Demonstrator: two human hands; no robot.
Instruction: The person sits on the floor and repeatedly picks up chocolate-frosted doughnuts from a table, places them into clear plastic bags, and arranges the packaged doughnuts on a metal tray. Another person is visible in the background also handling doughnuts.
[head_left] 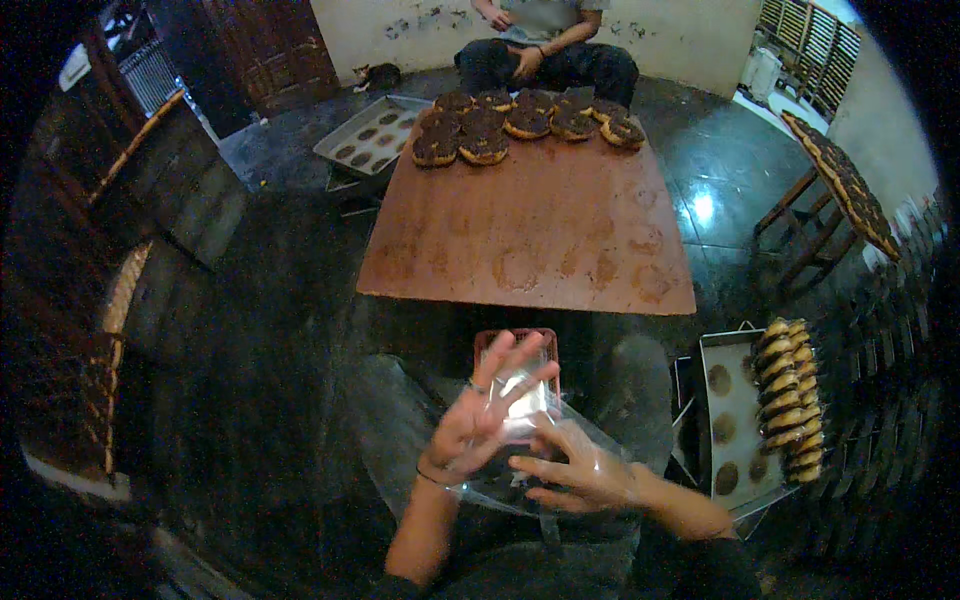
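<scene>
My left hand (468, 432) is raised over my lap with its fingers spread, slightly blurred. Lower and to the right, my right hand (582, 470) points left with its fingers apart. Clear thin plastic (598, 456) lies over the right hand and reaches toward its wrist; I cannot tell if it is a glove or a bag. Beneath both hands is a red plastic basket (555, 346) holding shiny clear plastic bags (522, 398), partly hidden by my fingers.
A low brown table (520, 225) bears several round breads with dark topping (484, 148) at its far end. A person (545, 50) sits behind it. Baking trays (368, 135) lie far left; wrapped breads (790, 390) rest on another tray (722, 425) at right. A stool (815, 205) stands farther right.
</scene>
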